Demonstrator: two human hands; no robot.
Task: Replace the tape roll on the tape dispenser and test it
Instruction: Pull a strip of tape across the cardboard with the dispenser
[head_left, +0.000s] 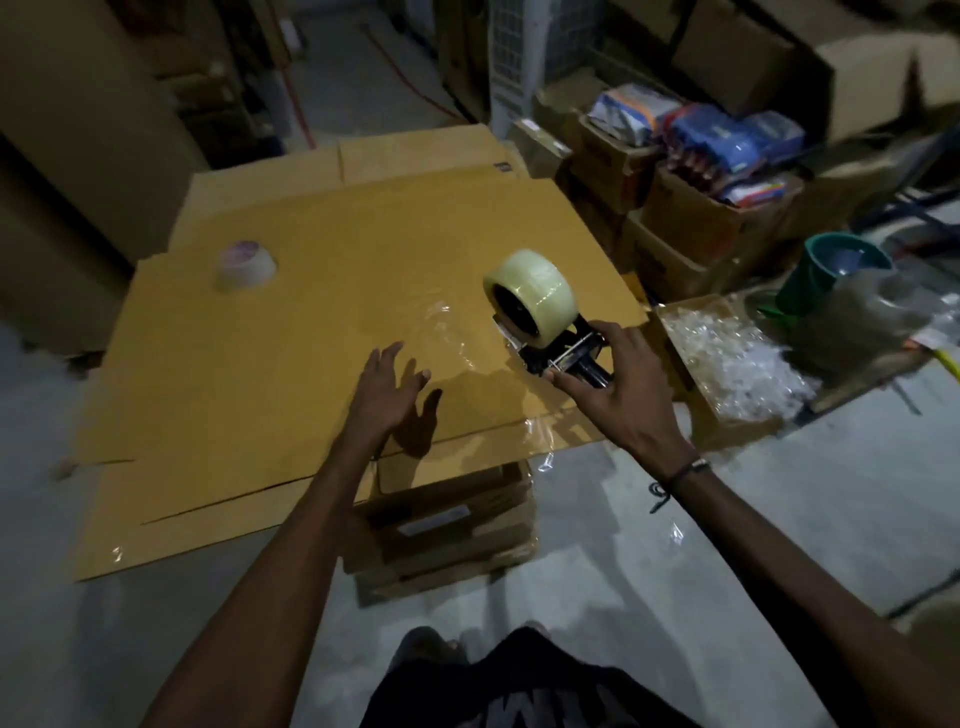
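Observation:
A black hand-held tape dispenser rests on a flat sheet of brown cardboard, with a full roll of clear tape mounted on it. My right hand grips the dispenser's handle from the right. A strip of clear tape lies stuck on the cardboard, running left from the dispenser. My left hand hovers open just above the cardboard, left of the dispenser, fingers spread. A small, nearly used-up tape roll stands at the cardboard's far left.
The cardboard sheet lies on stacked boxes on a grey floor. To the right are an open box of clear plastic pieces, a green bucket and cartons of packaged goods. Tall cardboard stacks stand at the left.

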